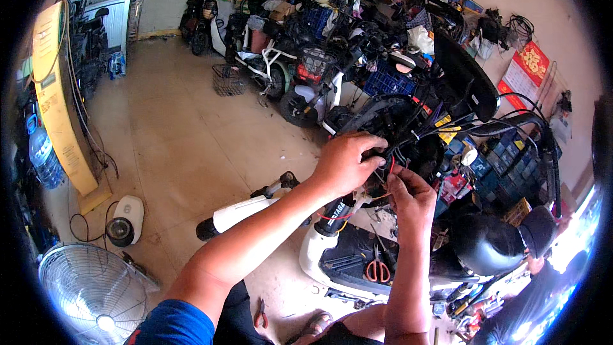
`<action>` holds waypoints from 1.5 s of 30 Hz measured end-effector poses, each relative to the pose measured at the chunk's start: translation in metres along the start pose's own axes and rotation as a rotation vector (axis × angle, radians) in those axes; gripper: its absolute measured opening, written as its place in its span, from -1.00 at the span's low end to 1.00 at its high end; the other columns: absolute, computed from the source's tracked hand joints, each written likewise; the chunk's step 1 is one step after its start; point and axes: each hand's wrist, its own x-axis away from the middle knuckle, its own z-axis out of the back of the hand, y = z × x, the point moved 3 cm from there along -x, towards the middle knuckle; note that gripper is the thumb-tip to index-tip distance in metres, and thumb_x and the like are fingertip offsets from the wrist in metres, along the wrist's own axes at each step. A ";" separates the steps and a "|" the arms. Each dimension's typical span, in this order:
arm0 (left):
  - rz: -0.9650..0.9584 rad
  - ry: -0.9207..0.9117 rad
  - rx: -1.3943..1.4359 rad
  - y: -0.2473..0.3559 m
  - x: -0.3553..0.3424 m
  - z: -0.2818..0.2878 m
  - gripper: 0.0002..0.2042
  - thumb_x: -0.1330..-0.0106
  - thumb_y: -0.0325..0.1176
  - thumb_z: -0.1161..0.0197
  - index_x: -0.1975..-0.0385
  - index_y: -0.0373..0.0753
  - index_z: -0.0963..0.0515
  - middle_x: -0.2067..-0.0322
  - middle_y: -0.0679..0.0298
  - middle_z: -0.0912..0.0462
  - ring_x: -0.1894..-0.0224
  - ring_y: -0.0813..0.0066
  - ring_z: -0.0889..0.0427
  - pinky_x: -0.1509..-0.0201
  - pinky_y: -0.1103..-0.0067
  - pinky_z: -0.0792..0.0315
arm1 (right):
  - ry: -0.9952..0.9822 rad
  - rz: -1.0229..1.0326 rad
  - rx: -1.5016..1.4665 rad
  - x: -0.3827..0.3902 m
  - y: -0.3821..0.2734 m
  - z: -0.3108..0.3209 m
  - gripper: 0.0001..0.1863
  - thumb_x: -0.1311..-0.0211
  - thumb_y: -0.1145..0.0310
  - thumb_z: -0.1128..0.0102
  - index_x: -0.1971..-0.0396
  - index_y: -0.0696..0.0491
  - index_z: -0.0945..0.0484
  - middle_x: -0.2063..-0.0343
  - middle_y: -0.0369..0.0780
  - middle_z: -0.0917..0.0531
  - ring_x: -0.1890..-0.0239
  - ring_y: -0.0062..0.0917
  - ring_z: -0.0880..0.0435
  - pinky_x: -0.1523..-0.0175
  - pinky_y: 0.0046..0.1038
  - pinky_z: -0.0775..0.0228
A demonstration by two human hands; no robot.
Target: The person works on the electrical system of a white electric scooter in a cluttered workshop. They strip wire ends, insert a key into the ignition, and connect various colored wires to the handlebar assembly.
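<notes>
Left hand (351, 163): centre of frame, fingers curled beside black wires (402, 138); cannot tell exactly what it grips.
Right hand (412, 195): just right of centre, thumb and forefinger pinching a red wire.
Red wire (392, 165): between the 2 hands, centre of frame.
Scissors (377, 271): 1 pair, orange-handled, on the white scooter's (311, 252) dark footboard (345, 254), lower centre.
Pliers (260, 316): 1 pair, red-handled, on the floor (172, 147), bottom centre.
Fan (96, 294): wire-guarded, lower left.

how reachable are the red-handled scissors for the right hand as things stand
Probably yes: the red-handled scissors lie on the black footboard, below the right hand, their handles uncovered. That hand appears to pinch a thin red wire, so it would likely need to let go first.
</notes>
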 end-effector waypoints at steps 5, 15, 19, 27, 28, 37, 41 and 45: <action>0.053 0.063 0.028 0.009 -0.005 -0.012 -0.73 -0.23 -0.43 -0.46 0.07 -0.25 -0.71 0.20 0.09 -0.82 0.14 0.12 -0.82 0.07 0.35 -0.65 | 0.064 0.157 0.169 0.003 0.007 0.000 -0.80 -0.42 0.46 -0.34 0.06 0.23 -0.75 0.35 -0.37 -0.76 0.41 -0.78 -0.58 0.31 -0.64 -0.41; 0.013 -0.017 -0.008 0.004 -0.013 -0.005 -0.84 -0.33 -0.30 -0.47 0.22 -0.23 -0.76 0.31 0.08 -0.80 0.28 0.16 -0.83 0.20 0.40 -0.62 | 0.080 0.130 0.236 0.009 0.005 -0.001 -0.83 -0.35 0.51 -0.38 0.13 0.24 -0.75 0.37 -0.29 -0.79 0.41 -0.75 -0.62 0.27 -0.61 -0.48; 0.142 0.035 -0.076 0.010 -0.010 -0.011 -0.81 -0.33 -0.30 -0.47 0.20 -0.28 -0.75 0.31 0.08 -0.81 0.27 0.20 -0.83 0.20 0.43 -0.61 | 0.052 0.128 0.186 0.002 0.004 -0.001 -0.84 -0.38 0.52 -0.36 0.11 0.24 -0.74 0.36 -0.30 -0.79 0.40 -0.74 -0.66 0.27 -0.64 -0.48; 0.108 0.006 0.090 0.012 -0.002 0.008 -0.81 -0.32 -0.43 -0.48 0.14 -0.34 -0.74 0.33 0.21 -0.82 0.30 0.61 -0.73 0.18 0.55 -0.60 | -0.004 -0.019 -0.006 0.006 -0.003 0.002 -0.86 -0.39 0.50 -0.38 0.15 0.23 -0.71 0.30 -0.16 -0.84 0.48 -0.70 -0.69 0.42 -0.64 -0.41; 0.147 -0.009 0.044 0.020 0.000 0.015 -0.83 -0.32 -0.46 -0.47 0.14 -0.34 -0.74 0.32 0.24 -0.81 0.31 0.65 -0.71 0.20 0.59 -0.59 | -0.006 -0.006 -0.005 0.005 -0.002 0.003 -0.86 -0.40 0.51 -0.36 0.14 0.24 -0.71 0.30 -0.17 -0.83 0.45 -0.68 -0.71 0.38 -0.62 -0.47; 0.288 -0.023 0.101 0.030 0.056 0.038 -0.86 -0.41 -0.57 -0.37 0.09 -0.37 -0.72 0.23 0.34 -0.79 0.20 0.72 -0.68 0.13 0.66 -0.55 | 0.027 0.013 -0.095 0.012 0.001 0.008 -0.83 -0.41 0.53 -0.29 0.08 0.24 -0.72 0.33 -0.24 -0.80 0.42 -0.70 -0.63 0.29 -0.62 -0.45; 0.395 -0.136 -0.005 0.033 0.080 0.053 -0.80 -0.36 -0.56 -0.41 0.05 -0.37 -0.70 0.17 0.31 -0.78 0.13 0.67 -0.69 0.01 0.62 -0.58 | 0.063 0.048 -0.064 0.016 0.001 0.002 -0.81 -0.43 0.53 -0.28 0.04 0.23 -0.73 0.34 -0.28 -0.78 0.40 -0.73 -0.61 0.25 -0.65 -0.43; 0.315 -0.231 -0.143 0.032 0.102 0.046 -0.68 -0.27 -0.52 -0.51 -0.01 -0.34 -0.67 0.09 0.21 -0.77 0.02 0.53 -0.71 -0.12 0.53 -0.57 | 0.115 0.145 -0.044 0.021 -0.002 -0.001 -0.77 -0.38 0.56 -0.24 0.05 0.27 -0.73 0.30 -0.29 -0.78 0.32 -0.77 -0.63 0.19 -0.66 -0.46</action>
